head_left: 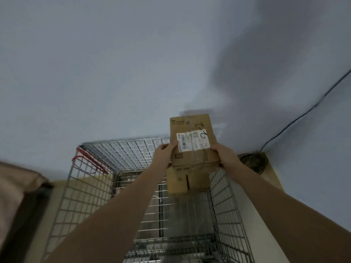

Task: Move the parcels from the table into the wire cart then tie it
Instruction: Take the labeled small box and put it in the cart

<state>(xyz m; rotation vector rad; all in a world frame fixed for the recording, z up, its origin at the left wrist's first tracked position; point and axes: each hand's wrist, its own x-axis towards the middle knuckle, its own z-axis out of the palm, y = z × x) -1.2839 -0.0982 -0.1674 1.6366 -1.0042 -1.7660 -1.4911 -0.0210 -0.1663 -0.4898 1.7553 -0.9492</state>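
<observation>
**While both hands are gripping it, the parcel is hanging over the open cart**

As I'm watching from the head camera, the left hand [165,151] is clasping the near left edge of the cardboard parcel [191,143], thumb lying on its white shipping label [192,140]. The right hand [224,153] is grasping the opposite edge. I'm seeing the box held up above the far end of the wire cart [91,188], not touching the mesh. A red strap [89,160] is hanging at the cart's far left corner, and a black cable [296,120] is running down the wall.

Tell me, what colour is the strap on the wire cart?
Red. The strap shows in the head view, at the cart's far left corner.
</observation>
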